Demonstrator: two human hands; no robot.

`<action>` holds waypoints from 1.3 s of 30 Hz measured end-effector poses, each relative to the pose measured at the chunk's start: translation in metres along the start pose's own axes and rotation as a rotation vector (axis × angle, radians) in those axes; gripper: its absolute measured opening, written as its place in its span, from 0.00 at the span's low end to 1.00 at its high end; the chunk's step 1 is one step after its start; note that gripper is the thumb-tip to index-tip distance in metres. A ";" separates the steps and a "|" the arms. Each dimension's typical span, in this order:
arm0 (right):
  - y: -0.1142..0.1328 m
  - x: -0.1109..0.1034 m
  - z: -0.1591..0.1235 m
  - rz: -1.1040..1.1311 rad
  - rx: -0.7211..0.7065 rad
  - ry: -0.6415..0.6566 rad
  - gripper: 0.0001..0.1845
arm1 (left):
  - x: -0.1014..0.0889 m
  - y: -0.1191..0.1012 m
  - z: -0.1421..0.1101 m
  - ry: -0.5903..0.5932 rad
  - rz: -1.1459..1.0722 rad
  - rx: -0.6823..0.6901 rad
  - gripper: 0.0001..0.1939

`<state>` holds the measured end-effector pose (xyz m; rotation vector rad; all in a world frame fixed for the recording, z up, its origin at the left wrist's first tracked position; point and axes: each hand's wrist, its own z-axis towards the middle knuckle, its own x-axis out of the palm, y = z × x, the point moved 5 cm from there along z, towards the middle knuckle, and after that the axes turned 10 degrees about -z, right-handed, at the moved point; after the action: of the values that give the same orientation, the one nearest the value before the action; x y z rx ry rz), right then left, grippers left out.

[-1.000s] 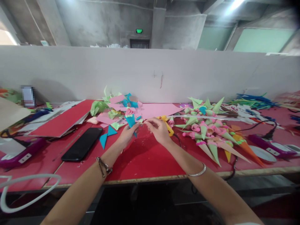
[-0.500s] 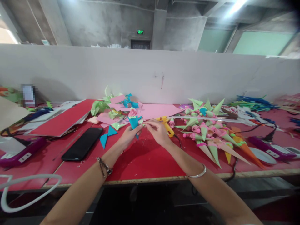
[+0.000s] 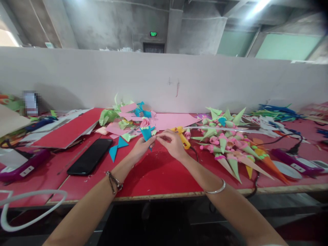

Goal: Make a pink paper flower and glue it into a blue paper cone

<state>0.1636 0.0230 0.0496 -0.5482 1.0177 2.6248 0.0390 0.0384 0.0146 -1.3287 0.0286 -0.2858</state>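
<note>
My left hand is closed round a blue paper cone, which stands nearly upright with a pink swirl on top and pale green dots along its rim. Beside it, my right hand has thumb and fingers pinched together, touching or almost touching the left fingertips. Something small and pale green shows by the meeting fingers; what the pinch holds is too small to make out. Behind the right hand lies a yellow glue gun. Blue paper triangles lie on the table left of the cone.
A black phone lies to the left, near red sheets. Paper scraps and a pink sheet are at the back. Finished paper cones are piled on the right. Purple power strips sit at both sides.
My right hand has shifted slightly left, its fingertips closer to the left thumb. The left hand and the cone have hardly moved.
</note>
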 end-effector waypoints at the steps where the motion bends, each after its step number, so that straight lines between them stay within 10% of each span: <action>1: 0.001 -0.001 0.000 -0.023 -0.008 -0.006 0.05 | 0.000 0.000 0.000 0.003 0.005 0.002 0.19; 39: -0.016 0.001 0.000 0.310 0.234 -0.033 0.09 | -0.002 0.004 0.003 -0.066 -0.268 -0.047 0.14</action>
<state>0.1686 0.0345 0.0402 -0.3123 1.4792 2.7041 0.0383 0.0431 0.0108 -1.3882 -0.2005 -0.4705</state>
